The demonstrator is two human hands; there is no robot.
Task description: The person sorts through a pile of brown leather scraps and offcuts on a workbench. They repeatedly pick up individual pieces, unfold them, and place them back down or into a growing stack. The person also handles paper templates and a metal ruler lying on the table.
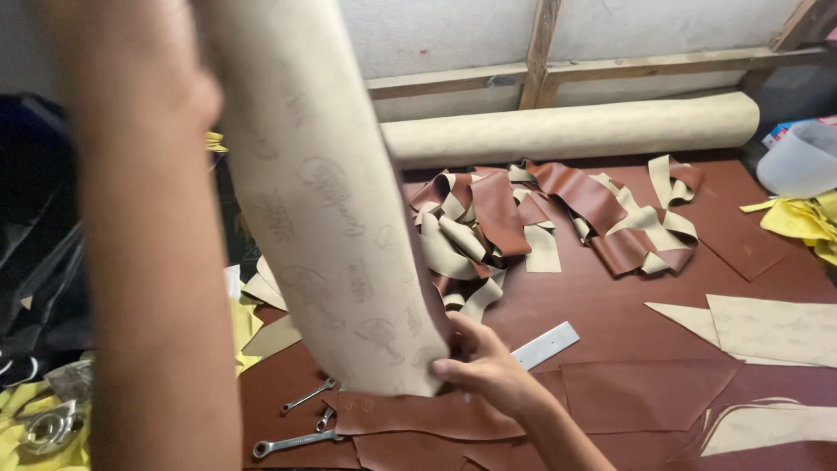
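I hold a rolled sheet [323,201], beige on its backing with faint printed marks and brown on its face, slanting up from the table. My right hand [488,366] grips its lower edge, thumb on the beige side. My left hand [148,78] is raised at the top left against the roll's upper part; it is blurred and its fingers are cut off by the frame. My left forearm fills the left foreground. Under the roll lie flat brown leather pieces [645,392].
A metal ruler [545,344] lies just right of my right hand. Two wrenches [301,419] rest at the table's front left. A heap of brown-and-beige scraps [540,218] sits mid-table, a long beige roll [567,131] behind it. At right are beige cut pieces [767,327], a white bucket [798,157] and yellow cloth [798,218].
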